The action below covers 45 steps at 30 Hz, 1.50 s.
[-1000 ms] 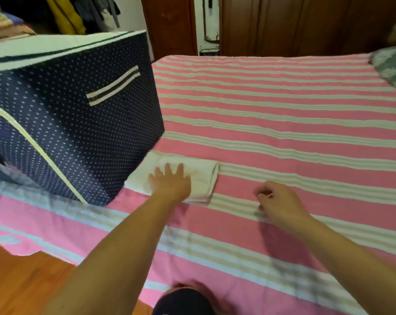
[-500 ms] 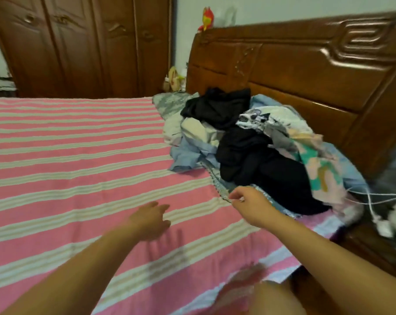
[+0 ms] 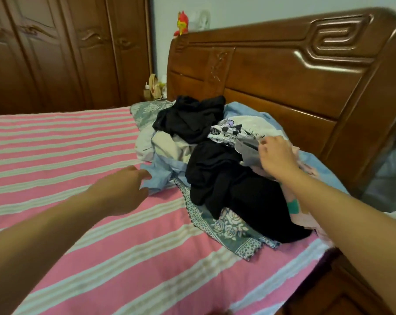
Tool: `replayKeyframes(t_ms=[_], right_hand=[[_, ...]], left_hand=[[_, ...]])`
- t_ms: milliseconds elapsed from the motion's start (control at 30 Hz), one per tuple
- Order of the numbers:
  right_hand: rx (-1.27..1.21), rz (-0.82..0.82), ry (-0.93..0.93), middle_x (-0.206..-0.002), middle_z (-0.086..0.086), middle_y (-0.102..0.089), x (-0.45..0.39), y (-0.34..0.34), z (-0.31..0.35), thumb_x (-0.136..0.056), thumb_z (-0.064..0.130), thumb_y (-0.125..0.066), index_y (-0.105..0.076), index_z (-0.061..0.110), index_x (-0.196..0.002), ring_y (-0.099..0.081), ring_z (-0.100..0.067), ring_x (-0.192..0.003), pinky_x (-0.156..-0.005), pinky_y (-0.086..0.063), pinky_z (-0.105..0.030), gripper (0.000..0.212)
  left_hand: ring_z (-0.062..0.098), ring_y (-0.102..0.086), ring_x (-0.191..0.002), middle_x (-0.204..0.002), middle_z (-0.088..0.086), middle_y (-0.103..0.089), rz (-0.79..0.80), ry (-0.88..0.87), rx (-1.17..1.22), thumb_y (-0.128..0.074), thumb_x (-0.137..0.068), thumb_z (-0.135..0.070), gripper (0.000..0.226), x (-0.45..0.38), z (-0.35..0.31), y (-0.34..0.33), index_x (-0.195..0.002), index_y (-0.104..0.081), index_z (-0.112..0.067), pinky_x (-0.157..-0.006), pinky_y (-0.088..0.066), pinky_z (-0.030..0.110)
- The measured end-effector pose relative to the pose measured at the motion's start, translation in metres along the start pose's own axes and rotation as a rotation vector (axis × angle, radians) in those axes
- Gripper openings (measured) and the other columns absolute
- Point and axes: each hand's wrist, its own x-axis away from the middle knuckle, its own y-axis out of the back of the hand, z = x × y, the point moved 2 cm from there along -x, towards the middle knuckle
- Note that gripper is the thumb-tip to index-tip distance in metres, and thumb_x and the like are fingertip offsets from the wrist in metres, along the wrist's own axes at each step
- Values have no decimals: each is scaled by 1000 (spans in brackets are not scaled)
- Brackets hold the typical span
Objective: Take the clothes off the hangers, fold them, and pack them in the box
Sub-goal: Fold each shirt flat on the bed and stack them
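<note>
So my right hand (image 3: 276, 159) is up on the pile of clothes (image 3: 217, 160) at the center right of the frame, fingers curled onto a grey garment (image 3: 249, 153) right next to the white piece with the black-and-purple print (image 3: 232, 131). Looks like a pinch on the grey fabric, though the fingertips are partly hidden so I can't tell how firm it is. My left hand (image 3: 122, 189) is lower, around the middle of the frame, hanging over the pink striped bedsheet (image 3: 67, 155) with the fingers loose and nothing in it, tips just beside the light blue shirt (image 3: 160, 176) at the pile's edge; can't tell if it's touching. Hands are well apart. The pile is a jumble: black stuff (image 3: 238, 192) in front and on top, a beige piece (image 3: 167, 146) on the left side, all lying on a blue floral blanket (image 3: 229, 226) against the carved wooden headboard (image 3: 283, 71) in the upper right. Wooden wardrobe (image 3: 56, 53) fills the upper left, and a little red toy (image 3: 182, 22) is perched at the headboard's top corner.
</note>
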Motion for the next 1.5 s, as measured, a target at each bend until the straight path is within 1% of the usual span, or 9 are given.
replayKeyframes(t_ms=[300, 467, 567, 700, 933, 1067, 1167, 1400, 1500], right_hand=[[329, 425, -17, -141, -15, -53, -133, -68, 6, -93, 42, -38, -67, 23, -124, -47, -39, -128, -103, -36, -48, 47], [43, 57, -157, -105, -16, -65, -132, -10, 46, -96, 30, -44, -63, 6, -93, -59, -34, -92, -66, -40, -34, 31], [-62, -203, -33, -92, -13, -55, -118, 65, 97, -104, 16, -41, -55, 12, -80, -50, -30, -86, -70, -36, -35, 28], [-436, -254, 257, -92, -10, -53, -85, 170, 179, -102, 12, -40, -46, 19, -64, -47, -23, -84, -67, -30, -31, 39], [-1223, 136, 410, -101, -8, -71, -12, 254, 332, -93, -1, -55, -70, 15, -106, -71, -23, -90, -66, -58, -32, 25], [-1375, 315, 339, -97, -21, -68, 33, 221, 392, -81, -9, -56, -69, 0, -99, -65, -32, -86, -75, -49, -40, 24], [-1473, 423, 187, -83, -16, -63, 66, 178, 416, -83, -16, -52, -68, 1, -91, -62, -29, -73, -68, -50, -37, 25], [-1321, 829, 54, -111, -13, -69, 117, 81, 425, -94, -13, -51, -67, 1, -109, -66, -21, -93, -78, -54, -32, 26], [-1070, 882, 66, -132, -4, -60, 155, 43, 417, -100, 16, -60, -61, 12, -121, -57, -21, -113, -94, -51, -36, 21]], left_hand=[[24, -58, -121, -143, -1, -49, -15, 92, -47, -49, -103, -43, 42, 2, 37, 18, -144, -50, -34, -100, -50, 41], [22, -59, -120, -146, -3, -48, -1, 108, -43, -49, -103, -43, 42, 4, 54, 11, -144, -48, -35, -102, -50, 39], [19, -59, -122, -151, -5, -45, -38, 71, -1, -50, -102, -44, 46, 7, 47, 15, -147, -43, -36, -102, -51, 37], [15, -57, -123, -155, -7, -38, -136, 26, 191, -56, -100, -46, 58, 16, 31, 54, -152, -31, -41, -100, -53, 36], [-9, -61, -106, -116, -39, -60, -272, -203, 894, -72, -88, -47, 47, 99, 18, 164, -127, -47, -56, -76, -50, 12], [9, -71, -89, -97, -11, -75, -561, -115, 843, -63, -100, -23, 12, 163, 70, 173, -107, -69, -30, -74, -58, 35], [13, -59, -69, -83, 9, -69, -577, 36, 761, -52, -99, -10, 16, 204, 118, 166, -96, -68, -8, -62, -47, 34], [17, -68, -80, -91, 3, -76, -444, 257, 874, -45, -104, -14, 31, 246, 164, 150, -97, -74, -22, -74, -50, 34], [25, -70, -83, -93, 4, -76, -332, 453, 862, -47, -102, -31, 28, 247, 174, 130, -100, -72, -20, -79, -55, 39]])
